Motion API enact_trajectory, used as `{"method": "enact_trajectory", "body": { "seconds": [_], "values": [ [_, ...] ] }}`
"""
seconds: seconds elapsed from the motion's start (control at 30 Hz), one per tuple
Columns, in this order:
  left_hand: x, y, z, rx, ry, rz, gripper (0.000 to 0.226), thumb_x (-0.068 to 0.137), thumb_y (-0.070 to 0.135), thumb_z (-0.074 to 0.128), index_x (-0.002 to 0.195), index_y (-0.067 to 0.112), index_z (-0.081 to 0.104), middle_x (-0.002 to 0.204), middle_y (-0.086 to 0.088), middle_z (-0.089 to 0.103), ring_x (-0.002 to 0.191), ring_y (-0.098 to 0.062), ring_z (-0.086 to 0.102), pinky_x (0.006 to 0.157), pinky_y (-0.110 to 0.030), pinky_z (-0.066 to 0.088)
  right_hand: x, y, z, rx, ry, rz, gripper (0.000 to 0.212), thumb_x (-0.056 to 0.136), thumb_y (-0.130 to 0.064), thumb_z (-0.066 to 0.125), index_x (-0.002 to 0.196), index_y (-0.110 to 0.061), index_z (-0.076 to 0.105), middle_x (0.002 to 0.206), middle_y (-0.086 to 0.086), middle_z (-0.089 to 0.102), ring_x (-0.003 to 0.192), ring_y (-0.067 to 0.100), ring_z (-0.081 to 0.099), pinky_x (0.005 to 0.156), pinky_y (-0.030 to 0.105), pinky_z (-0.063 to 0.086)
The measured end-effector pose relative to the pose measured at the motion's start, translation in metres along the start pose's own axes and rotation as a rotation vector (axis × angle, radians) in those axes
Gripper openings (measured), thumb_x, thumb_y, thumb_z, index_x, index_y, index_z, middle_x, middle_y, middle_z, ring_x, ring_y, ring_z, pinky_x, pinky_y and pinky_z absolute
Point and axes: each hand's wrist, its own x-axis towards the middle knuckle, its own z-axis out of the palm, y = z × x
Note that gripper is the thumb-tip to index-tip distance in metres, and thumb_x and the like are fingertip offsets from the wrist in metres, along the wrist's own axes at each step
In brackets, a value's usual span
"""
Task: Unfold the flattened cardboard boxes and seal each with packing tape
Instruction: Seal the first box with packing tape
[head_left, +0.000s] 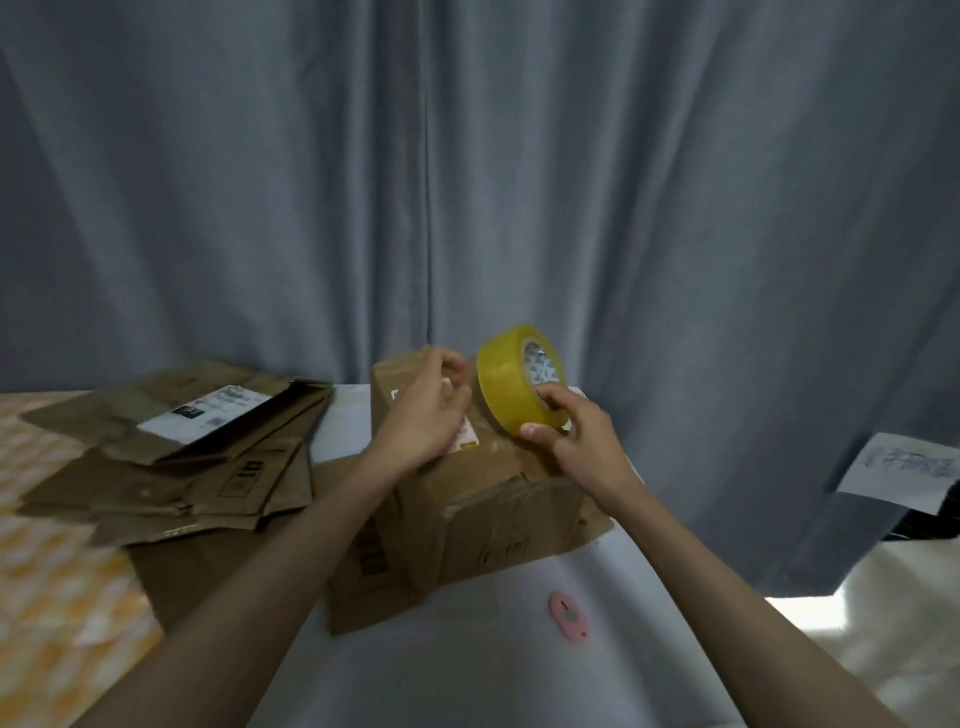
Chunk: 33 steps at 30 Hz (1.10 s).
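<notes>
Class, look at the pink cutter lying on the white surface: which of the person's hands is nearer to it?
Right. The right hand holds the tape roll above the pink cutter; the left hand rests on the box, farther left.

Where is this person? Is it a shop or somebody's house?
Probably a room at home, though I can't be sure: long grey curtains hang behind, and used cardboard boxes lie on a table with a white cover.
</notes>
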Motion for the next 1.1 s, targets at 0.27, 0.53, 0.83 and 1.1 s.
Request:
{"method": "enact_trajectory", "body": {
  "seconds": [0.27,0.53,0.83,1.1],
  "values": [
    [0.020,0.005,-0.009,0.139,0.090,0.392,0.034,0.099,0.023,0.058,0.133,0.021,0.063,0.121,0.008,0.057,0.109,-0.008,0.056,0.093,-0.022,0.047,0.004,0.000,-0.002,-0.038,-0.025,-0.030,0.036,0.083,-0.015,0.077,0.118,-0.020,0.068,0.105,-0.019,0.060,0.103,0.007,0.054,0.084,0.011,0.039],
    [0.004,0.011,0.006,0.195,0.342,0.538,0.024,0.087,0.019,0.075,0.110,0.012,0.077,0.101,0.002,0.068,0.092,0.000,0.054,0.088,-0.007,0.038,0.004,0.005,-0.003,-0.004,-0.043,-0.024,0.039,0.085,-0.018,0.076,0.123,-0.021,0.067,0.103,-0.032,0.055,0.100,-0.019,0.052,0.088,0.010,0.043],
    [0.003,0.019,0.006,0.088,0.322,0.413,0.008,0.086,0.021,0.076,0.093,0.018,0.077,0.089,0.011,0.066,0.084,0.003,0.058,0.078,-0.007,0.042,0.002,0.006,-0.003,-0.002,-0.050,-0.016,0.039,0.086,-0.020,0.075,0.124,-0.023,0.064,0.104,-0.033,0.053,0.099,-0.023,0.050,0.083,0.003,0.040],
    [0.016,0.034,-0.003,0.234,0.133,0.340,0.005,0.093,0.017,0.066,0.089,0.018,0.064,0.091,0.009,0.056,0.080,0.011,0.048,0.074,0.001,0.032,0.004,0.001,-0.006,-0.050,-0.060,-0.031,0.038,0.086,-0.018,0.075,0.123,-0.019,0.065,0.107,-0.018,0.060,0.099,0.001,0.055,0.082,0.005,0.038]
  ]
}}
